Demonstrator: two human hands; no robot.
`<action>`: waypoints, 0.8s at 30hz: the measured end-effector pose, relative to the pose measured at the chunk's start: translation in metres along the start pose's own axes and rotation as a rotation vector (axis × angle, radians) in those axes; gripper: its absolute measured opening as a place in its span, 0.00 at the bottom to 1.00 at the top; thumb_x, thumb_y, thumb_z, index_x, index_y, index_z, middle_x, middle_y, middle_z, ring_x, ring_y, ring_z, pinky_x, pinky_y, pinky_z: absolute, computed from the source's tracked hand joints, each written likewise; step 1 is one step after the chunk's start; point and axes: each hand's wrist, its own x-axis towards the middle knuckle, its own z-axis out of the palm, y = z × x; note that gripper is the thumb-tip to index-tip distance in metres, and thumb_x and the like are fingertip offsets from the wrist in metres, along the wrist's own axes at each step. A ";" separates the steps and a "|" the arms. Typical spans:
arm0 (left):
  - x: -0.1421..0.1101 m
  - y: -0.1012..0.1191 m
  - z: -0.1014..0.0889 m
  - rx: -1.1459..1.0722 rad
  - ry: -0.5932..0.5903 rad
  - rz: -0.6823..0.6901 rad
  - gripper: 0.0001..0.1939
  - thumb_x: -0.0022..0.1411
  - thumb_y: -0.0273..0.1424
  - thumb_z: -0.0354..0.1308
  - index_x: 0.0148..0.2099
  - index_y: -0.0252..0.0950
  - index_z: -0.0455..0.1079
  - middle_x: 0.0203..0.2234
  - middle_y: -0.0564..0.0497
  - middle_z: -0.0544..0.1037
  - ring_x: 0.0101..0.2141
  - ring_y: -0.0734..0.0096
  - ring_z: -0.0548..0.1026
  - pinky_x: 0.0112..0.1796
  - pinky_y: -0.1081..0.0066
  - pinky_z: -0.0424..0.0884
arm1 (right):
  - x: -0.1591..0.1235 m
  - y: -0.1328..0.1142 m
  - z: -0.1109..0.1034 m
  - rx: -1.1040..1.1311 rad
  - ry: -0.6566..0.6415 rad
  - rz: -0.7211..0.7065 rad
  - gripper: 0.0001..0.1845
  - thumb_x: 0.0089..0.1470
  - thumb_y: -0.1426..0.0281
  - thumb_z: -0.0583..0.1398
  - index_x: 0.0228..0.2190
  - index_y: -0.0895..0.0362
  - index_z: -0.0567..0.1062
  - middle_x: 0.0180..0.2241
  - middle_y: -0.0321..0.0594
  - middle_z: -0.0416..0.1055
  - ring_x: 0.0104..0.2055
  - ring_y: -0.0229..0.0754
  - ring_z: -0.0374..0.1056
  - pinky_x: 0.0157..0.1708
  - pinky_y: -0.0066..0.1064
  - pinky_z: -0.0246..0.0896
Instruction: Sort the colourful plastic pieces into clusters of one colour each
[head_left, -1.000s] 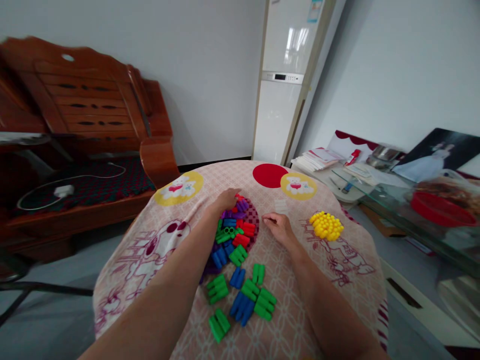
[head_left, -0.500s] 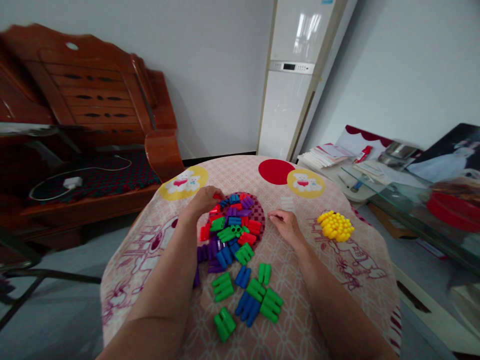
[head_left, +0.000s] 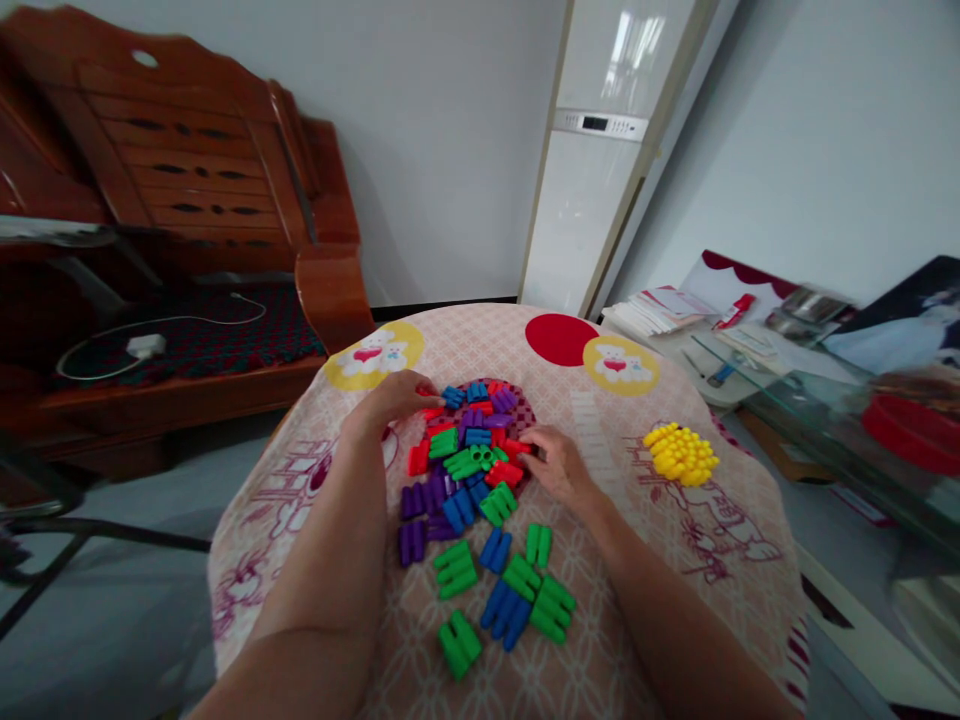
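Pale wall [head_left: 450,150] across the top; next, round cloth-covered table [head_left: 480,335] at lower centre, wooden bench [head_left: 187,200] at left, white appliance [head_left: 581,200] upper right of centre. On cloth, mixed blocks [head_left: 469,460] mid-frame, yellow cluster [head_left: 682,455] farther right. Left hand [head_left: 397,395] at blocks' upper left, right hand [head_left: 555,462] at their right edge by red block [head_left: 517,447]; fingers of both partly curled, grip impossible to tell.

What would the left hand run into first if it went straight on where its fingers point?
Probably the small blue block just beyond the fingertips of the left hand. Depth is hard to judge from this view, so the hand might pass slightly above it.
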 end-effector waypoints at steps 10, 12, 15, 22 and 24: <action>0.000 0.014 -0.002 0.009 0.142 0.027 0.12 0.51 0.35 0.64 0.38 0.38 0.82 0.33 0.46 0.82 0.37 0.60 0.77 0.40 0.70 0.70 | 0.003 0.044 -0.052 0.012 0.492 0.469 0.16 0.48 0.60 0.59 0.34 0.57 0.78 0.28 0.40 0.77 0.29 0.44 0.71 0.32 0.33 0.65; -0.001 0.019 -0.004 -0.007 0.166 0.067 0.14 0.53 0.35 0.63 0.42 0.37 0.82 0.36 0.46 0.82 0.40 0.60 0.77 0.43 0.69 0.70 | 0.003 0.051 -0.062 -0.175 0.503 0.492 0.14 0.48 0.62 0.59 0.33 0.57 0.78 0.30 0.43 0.78 0.32 0.46 0.71 0.35 0.35 0.65; -0.003 0.023 -0.007 -0.017 0.172 0.097 0.16 0.54 0.35 0.63 0.45 0.38 0.81 0.38 0.47 0.82 0.40 0.60 0.77 0.44 0.68 0.70 | 0.003 0.055 -0.067 -0.406 0.448 0.482 0.14 0.50 0.64 0.58 0.33 0.58 0.79 0.33 0.48 0.78 0.34 0.48 0.71 0.39 0.36 0.63; -0.009 0.023 -0.013 -0.123 0.090 0.058 0.14 0.51 0.33 0.63 0.40 0.36 0.80 0.30 0.48 0.82 0.32 0.66 0.78 0.37 0.70 0.71 | 0.004 0.058 -0.062 -0.584 0.288 0.434 0.15 0.55 0.66 0.57 0.39 0.57 0.80 0.36 0.49 0.78 0.36 0.47 0.70 0.38 0.34 0.59; -0.012 0.023 -0.017 -0.158 0.002 0.053 0.10 0.49 0.32 0.63 0.35 0.36 0.80 0.25 0.50 0.81 0.28 0.68 0.77 0.33 0.72 0.70 | 0.004 0.060 -0.061 -0.585 0.293 0.440 0.16 0.55 0.65 0.57 0.39 0.58 0.80 0.37 0.49 0.79 0.36 0.47 0.70 0.37 0.33 0.58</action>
